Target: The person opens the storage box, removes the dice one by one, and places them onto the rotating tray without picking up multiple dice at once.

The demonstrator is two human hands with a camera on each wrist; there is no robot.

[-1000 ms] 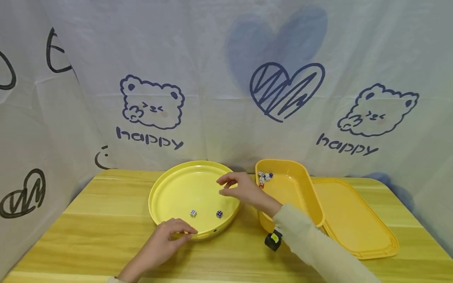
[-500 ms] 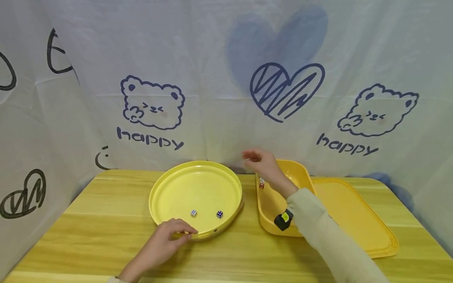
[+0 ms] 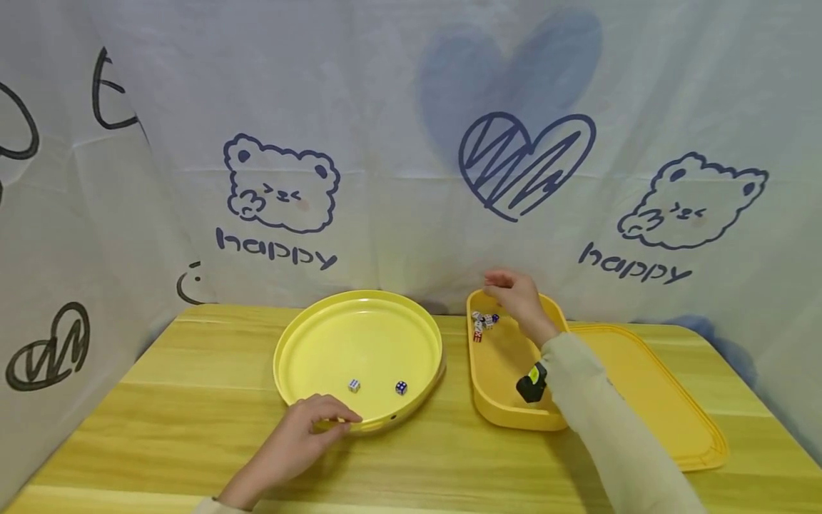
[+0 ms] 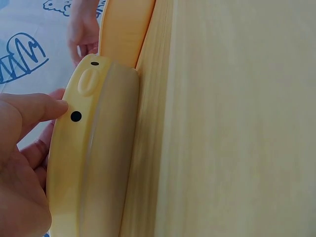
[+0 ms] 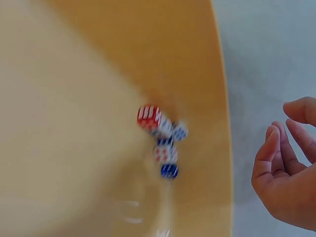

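My left hand [image 3: 308,432] holds the near rim of a round yellow tray [image 3: 280,371]. In the left wrist view the thumb lies on the tray's outer wall beside a black dot, and the other fingers go behind the rim. On the tray lie a white die [image 3: 354,385] and a blue die [image 3: 401,387], apart from each other. My right hand [image 3: 521,300] is over the far end of an orange-yellow box [image 3: 520,420], fingers loosely bent and holding nothing. Several dice, among them a red die [image 5: 149,116] and a blue die [image 5: 169,171], cluster by the box's wall.
The box's flat lid [image 3: 648,400] lies on the wooden table [image 3: 160,428] to the right of the box, partly behind the right sleeve [image 3: 610,421]. A white printed cloth [image 3: 398,235] hangs close behind the tray and box.
My right hand has moved from above the tray's right side, rightward to over the box's far end. The left hand stays at the tray's rim, and the two dice there lie still.
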